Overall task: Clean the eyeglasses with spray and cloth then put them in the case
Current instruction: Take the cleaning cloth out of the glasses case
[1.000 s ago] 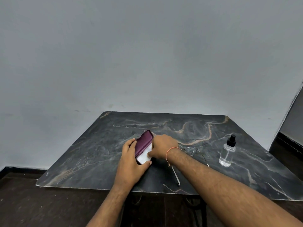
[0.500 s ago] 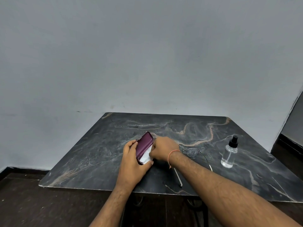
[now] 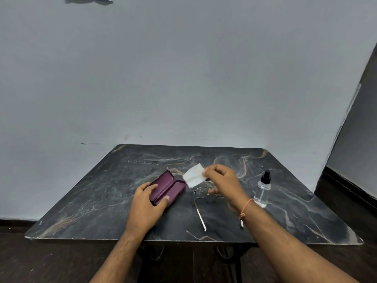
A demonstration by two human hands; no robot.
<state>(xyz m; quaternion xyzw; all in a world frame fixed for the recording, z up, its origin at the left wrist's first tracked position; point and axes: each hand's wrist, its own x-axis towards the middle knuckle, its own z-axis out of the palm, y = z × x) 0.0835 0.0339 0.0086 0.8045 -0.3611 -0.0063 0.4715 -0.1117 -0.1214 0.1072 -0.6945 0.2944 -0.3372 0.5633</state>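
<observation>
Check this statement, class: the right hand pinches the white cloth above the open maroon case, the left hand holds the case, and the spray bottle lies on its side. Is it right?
Not quite. The head view shows the spray bottle standing upright on the table. The rest holds: the right hand pinches the white cloth, and the left hand holds the open maroon case.

maroon case [image 3: 167, 187], white cloth [image 3: 193, 177], clear bottle [image 3: 263, 192] w/ black cap, dark marble-veined table [image 3: 285, 213], orange wrist thread [image 3: 246, 205], grey-blue wall [image 3: 183, 78]
</observation>
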